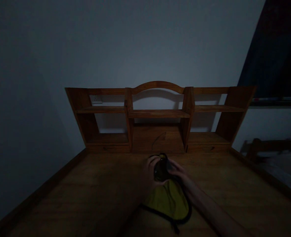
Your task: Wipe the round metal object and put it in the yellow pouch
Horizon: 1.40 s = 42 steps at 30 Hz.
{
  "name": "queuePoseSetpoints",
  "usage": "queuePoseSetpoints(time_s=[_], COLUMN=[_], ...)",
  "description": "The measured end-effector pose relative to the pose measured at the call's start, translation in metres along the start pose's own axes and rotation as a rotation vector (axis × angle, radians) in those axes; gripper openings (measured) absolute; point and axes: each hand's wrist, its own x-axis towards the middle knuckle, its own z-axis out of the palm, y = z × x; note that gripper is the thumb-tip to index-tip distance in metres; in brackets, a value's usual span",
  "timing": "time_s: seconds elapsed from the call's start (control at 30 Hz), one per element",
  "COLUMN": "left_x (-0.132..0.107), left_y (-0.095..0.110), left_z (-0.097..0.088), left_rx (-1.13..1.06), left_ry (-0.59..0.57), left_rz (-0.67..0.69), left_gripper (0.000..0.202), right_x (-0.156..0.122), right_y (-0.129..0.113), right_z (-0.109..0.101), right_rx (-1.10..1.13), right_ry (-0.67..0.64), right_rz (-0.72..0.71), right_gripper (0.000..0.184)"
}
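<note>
In dim light, my left hand (pixel 152 171) curls its fingers around the left side of a dark, glossy object (pixel 161 169). I cannot make out what kind of thing it is. From the right, my right hand (pixel 179 172) grips the same object, fingers bent over it. Beneath both hands lies a yellow-green cloth item (pixel 171 200) with black edging, spread toward me on the wooden desk (pixel 105 184). A short black tab or cord end sticks out from its near edge. Its far part is partly hidden by the hands and the object.
Along the back of the desk stands a wooden shelf unit (pixel 159 113) with several compartments and an arched top. A wall socket (pixel 96 99) shows behind its left side. Raised wooden edges (pixel 266 176) border the desk. A dark window or panel (pixel 276 52) is at upper right.
</note>
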Motion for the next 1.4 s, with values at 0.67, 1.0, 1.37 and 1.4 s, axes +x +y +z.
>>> queuePoseSetpoints(time_s=[0.67,1.0,1.37,1.4], left_x=[0.001,0.005,-0.002,-0.003], left_y=[0.021,0.01,-0.005,-0.007], left_z=[-0.007,-0.008,0.003,0.004], left_rx=[0.152,0.114,0.078,0.085], left_ry=[-0.122,-0.096,-0.09,-0.093], left_rz=[0.128,-0.208,-0.223,-0.203], left_gripper=[0.088,0.083,0.089,0.087], right_x=[-0.013,-0.015,-0.015,-0.014], right_y=[-0.006,-0.012,-0.015,-0.012], right_z=[-0.027,-0.011,0.012,0.011], right_rx=[-1.267,-1.399,-1.332,-1.329], right_ry=[0.144,0.011,-0.107,-0.113], right_rz=[-0.512,-0.614,-0.597,-0.596], right_gripper=[0.02,0.052,0.035,0.031])
